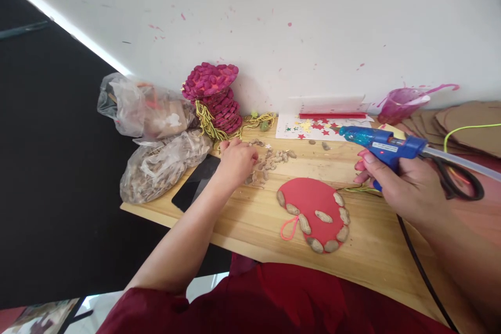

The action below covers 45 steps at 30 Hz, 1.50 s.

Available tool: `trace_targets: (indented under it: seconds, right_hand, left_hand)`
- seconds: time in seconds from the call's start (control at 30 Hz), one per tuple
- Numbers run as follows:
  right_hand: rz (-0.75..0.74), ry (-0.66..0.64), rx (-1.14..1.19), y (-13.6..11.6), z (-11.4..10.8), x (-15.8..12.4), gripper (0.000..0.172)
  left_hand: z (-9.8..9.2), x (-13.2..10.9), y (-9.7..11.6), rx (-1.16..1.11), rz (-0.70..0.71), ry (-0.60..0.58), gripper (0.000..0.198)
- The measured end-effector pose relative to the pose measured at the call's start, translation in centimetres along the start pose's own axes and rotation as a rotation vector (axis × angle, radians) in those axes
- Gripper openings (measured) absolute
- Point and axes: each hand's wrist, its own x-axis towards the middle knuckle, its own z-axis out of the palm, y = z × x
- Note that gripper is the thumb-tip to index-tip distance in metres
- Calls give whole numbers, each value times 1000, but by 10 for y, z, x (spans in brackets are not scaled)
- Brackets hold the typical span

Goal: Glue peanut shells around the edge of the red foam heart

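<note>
My right hand (407,182) is wrapped round the handle of a blue hot glue gun (385,141), its nozzle pointing left and a clear glue stick out of its back. My left hand (237,162) is at a loose pile of peanut shells (276,159), fingers curled down; whatever they hold is hidden. On the table in front of me lies a red heart-shaped piece (309,195). Peanut shells line part of its edge, and a single peanut shell (323,216) rests on its inside. A pink cord loop (289,228) sticks out from the notch.
Bags of shells (164,167) stand left, beside a dark flat tablet-like slab (195,182). Behind are stacked magenta shell-covered pieces (213,88), a sheet with paper stars (285,128) and a pink cup (401,102). Black scissors (465,195) and cardboard pieces (469,120) are at right.
</note>
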Motion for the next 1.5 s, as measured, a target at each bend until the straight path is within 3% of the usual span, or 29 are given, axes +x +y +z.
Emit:
trace_targets:
  seconds: [0.27,0.43,0.57,0.73,0.87,1.0,1.17,1.23,1.33,1.5]
  right_hand:
    - [-14,11,-105,-1,0,-2,34]
    - [66,-21,68,-8,2,-5,36]
    - [125,-68,214,-19,3,-5,36]
    - [164,-71,271,-19,2,-4,41]
    - [171,-61,334,-18,0,-3,40]
    - [142,-51,354,-24,-2,-5,39]
    - [83,-33,349,-29,0,-7,32]
    - [76,-20,360,-29,1,-7,28]
    - [59,-25,361,-28,2,-7,25]
    - [24,-50,375,-27,3,-7,24]
  left_hand:
    - [-1,0,-5,-59,-78,2,13]
    - [-18,-2,1,-657,-124,-26,12]
    - [-20,3,12,-973,-156,-24,18]
    - [-15,14,30,-1567,-283,-184,32]
    - [-20,21,47,-1745,-311,-326,37]
    - [-23,24,62,-1596,-196,-281,33]
    - [-14,17,86,-758,189,-151,2]
    - [-7,13,94,-521,357,-149,10]
    - [3,8,102,-336,514,-172,13]
    - [10,5,108,-220,576,-139,11]
